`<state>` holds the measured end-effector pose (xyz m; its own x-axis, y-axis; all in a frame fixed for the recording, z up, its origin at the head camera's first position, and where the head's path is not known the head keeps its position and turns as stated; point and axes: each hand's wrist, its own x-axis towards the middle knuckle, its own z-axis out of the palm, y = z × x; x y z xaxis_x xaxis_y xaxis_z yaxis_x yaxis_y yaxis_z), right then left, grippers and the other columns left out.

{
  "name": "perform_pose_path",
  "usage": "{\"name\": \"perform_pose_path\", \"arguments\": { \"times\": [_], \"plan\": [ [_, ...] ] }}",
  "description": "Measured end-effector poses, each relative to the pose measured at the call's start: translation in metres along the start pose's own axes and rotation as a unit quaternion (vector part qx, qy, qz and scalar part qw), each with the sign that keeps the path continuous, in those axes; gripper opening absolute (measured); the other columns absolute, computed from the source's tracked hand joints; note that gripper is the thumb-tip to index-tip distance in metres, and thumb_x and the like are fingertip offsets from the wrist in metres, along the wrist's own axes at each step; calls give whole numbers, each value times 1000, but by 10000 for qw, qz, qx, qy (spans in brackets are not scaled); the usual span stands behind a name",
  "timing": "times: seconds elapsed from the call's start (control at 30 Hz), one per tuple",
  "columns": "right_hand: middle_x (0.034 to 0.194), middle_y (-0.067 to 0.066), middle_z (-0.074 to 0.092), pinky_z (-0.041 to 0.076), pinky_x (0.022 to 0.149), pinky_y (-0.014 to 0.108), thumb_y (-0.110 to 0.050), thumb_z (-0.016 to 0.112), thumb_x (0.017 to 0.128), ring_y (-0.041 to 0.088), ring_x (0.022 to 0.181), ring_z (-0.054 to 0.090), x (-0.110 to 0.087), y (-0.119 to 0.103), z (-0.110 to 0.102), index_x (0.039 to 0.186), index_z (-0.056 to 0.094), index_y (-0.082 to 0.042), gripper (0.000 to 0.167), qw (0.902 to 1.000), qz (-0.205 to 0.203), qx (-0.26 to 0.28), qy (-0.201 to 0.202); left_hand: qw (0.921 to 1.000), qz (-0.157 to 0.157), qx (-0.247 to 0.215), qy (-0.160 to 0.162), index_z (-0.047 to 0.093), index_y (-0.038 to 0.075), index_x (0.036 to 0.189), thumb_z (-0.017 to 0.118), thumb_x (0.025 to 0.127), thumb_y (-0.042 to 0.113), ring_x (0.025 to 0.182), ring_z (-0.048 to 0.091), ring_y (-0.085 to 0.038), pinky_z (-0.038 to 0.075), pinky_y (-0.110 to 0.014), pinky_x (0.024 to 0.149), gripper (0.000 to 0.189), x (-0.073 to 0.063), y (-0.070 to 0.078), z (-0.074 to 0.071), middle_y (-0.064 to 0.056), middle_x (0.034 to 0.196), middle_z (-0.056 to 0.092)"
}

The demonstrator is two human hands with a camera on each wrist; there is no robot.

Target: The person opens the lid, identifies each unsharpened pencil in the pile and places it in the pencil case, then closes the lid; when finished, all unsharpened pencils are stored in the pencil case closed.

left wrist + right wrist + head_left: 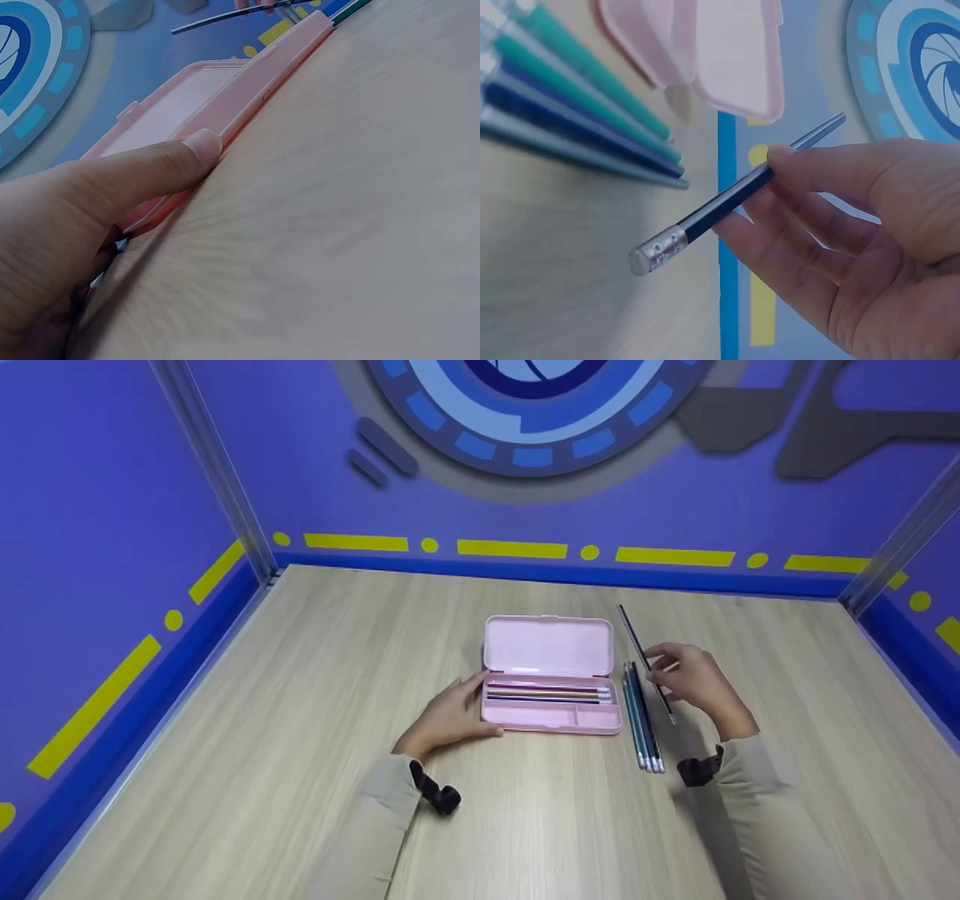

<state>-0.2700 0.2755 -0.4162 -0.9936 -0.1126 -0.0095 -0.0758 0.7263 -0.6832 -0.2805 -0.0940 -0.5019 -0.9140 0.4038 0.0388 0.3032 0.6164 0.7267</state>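
A pink pencil case (551,718) lies with its lid raised, and several pencils (547,694) rest in its long compartment. My left hand (450,716) grips the case's left end; in the left wrist view the thumb (176,161) presses on its front wall. Above the table, right of the case, my right hand (697,679) pinches a dark pencil (731,202) between thumb and fingers. Its white eraser end points toward me. Beneath and left of that hand, several green and dark pencils (641,720) lie side by side on the table.
The light wood table (300,697) extends around the case. Behind it stands a blue-purple wall (510,525) with yellow marks, and side walls rise at left and right. A black wrist camera (442,799) sits on the left sleeve, another (699,771) on the right.
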Motion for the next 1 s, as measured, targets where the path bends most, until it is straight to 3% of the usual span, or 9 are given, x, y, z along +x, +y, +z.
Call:
{"name": "perform_pose_path", "arguments": {
  "times": [0.27,0.57,0.83,1.0],
  "plan": [
    [105,27,64,60,71,45,2,58,90,34,91,65,8,-13,7,122,57,5,32,9994,-299,123,150,10000,88,27,-2,31,22,152,84,67,48,142,27,-41,25,-52,117,103,0,-2,-1,-6,155,35],
    [101,26,66,59,65,32,6,60,88,37,89,67,16,-28,18,116,61,6,28,9961,-828,28,292,10000,40,25,-2,33,21,151,83,68,48,143,25,-42,24,-53,117,101,0,-2,-1,-7,153,38],
    [96,24,68,58,73,44,8,61,87,37,88,66,23,-38,30,111,62,6,24,9905,-1301,-174,409,10000,84,-14,16,33,20,151,84,67,46,143,25,-42,23,-52,118,101,-1,-1,0,-8,153,38],
    [95,23,68,58,71,41,8,61,87,36,88,66,27,-42,35,109,63,6,22,9887,-1453,-111,352,10000,66,-6,10,32,21,151,84,66,47,143,25,-42,23,-53,118,103,0,0,0,-7,154,37]
  ]
}}
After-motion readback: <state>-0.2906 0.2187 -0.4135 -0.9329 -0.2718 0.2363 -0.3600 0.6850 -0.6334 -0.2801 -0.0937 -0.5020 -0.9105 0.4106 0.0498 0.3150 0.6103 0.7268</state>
